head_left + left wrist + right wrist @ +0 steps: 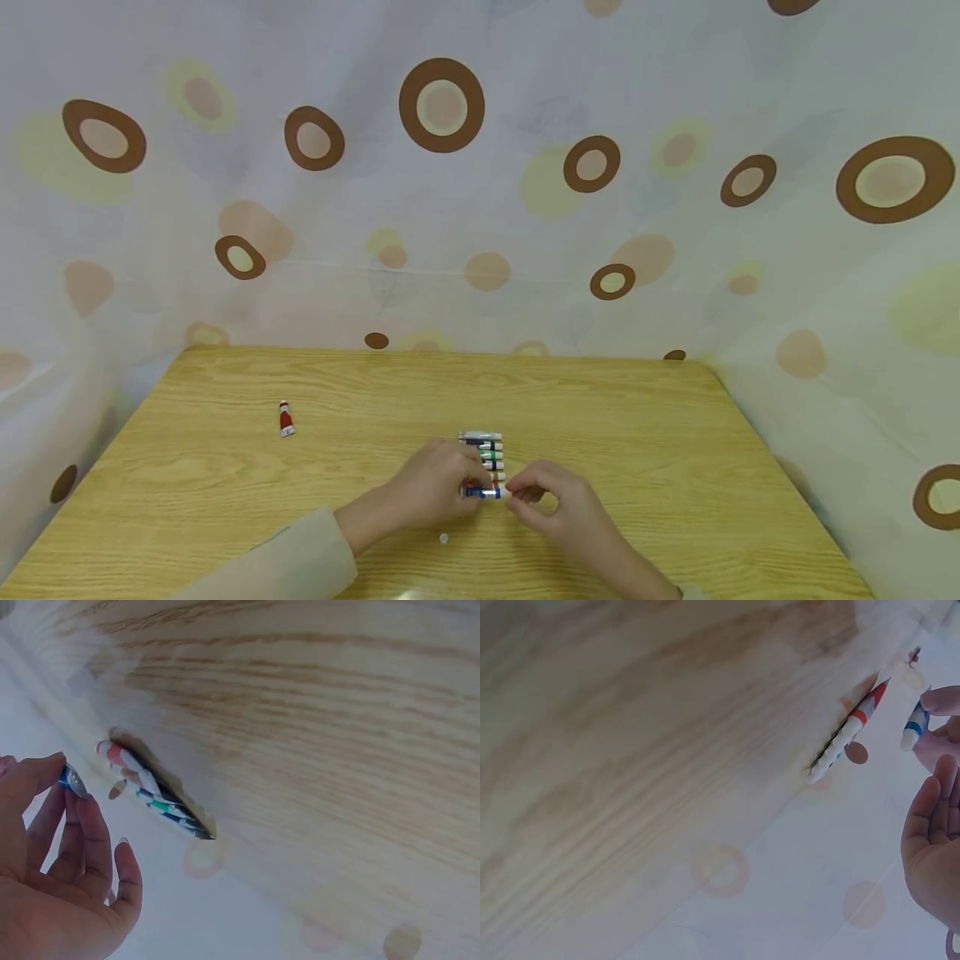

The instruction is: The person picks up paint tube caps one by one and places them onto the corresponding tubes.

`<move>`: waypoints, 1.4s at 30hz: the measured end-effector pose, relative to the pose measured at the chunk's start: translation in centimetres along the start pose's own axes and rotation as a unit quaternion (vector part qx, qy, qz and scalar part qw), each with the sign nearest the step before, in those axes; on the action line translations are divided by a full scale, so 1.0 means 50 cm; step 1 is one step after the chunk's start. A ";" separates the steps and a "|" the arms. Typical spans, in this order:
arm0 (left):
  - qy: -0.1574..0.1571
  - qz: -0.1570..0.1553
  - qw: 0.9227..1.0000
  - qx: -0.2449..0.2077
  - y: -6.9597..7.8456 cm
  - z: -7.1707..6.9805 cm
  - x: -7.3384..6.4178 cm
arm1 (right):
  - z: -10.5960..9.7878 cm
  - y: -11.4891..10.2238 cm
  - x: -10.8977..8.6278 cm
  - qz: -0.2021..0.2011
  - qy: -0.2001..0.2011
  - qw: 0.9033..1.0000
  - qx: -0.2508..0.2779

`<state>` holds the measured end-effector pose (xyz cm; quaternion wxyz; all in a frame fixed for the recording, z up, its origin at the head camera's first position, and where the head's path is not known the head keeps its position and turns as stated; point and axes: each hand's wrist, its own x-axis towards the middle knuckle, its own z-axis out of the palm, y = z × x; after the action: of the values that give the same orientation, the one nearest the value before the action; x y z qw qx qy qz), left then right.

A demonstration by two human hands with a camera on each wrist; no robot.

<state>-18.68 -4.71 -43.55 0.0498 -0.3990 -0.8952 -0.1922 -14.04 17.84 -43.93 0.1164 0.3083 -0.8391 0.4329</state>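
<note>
Near the table's front, my left hand [431,487] pinches a blue paint tube [483,493] between thumb and fingers, its white cap toward the right. The tube's silver crimped end [76,782] shows in the left wrist view. In the head view, the thumb and index fingertips of my right hand [562,508] close around the cap end. The right wrist view shows the white cap [910,739] of the held tube. Just beyond lies a row of paint tubes [491,456] with white caps pointing right; the left hand partly covers them.
A single red paint tube [286,419] lies apart on the left of the wood-grain table [360,392]. A tiny round white piece [444,538] sits in front of the left hand. Patterned cloth [510,225] hangs behind the table and along its sides.
</note>
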 end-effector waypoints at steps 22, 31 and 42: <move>-0.020 0.014 0.999 0.027 -0.009 0.028 0.004 | 0.003 -0.013 -0.013 -0.003 -0.041 0.999 0.011; -0.014 -0.009 1.000 -0.001 -0.018 0.018 -0.005 | 0.015 -0.010 -0.011 -0.025 -0.057 0.998 0.014; 0.031 -0.019 0.999 -0.008 -0.046 -0.005 -0.028 | 0.042 -0.015 0.004 -0.051 -0.087 0.995 -0.010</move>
<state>-19.42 -7.18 -44.38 0.0709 -0.3757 -0.8993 -0.2125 -13.58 15.74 -44.62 0.0679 0.3866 -0.8334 0.3890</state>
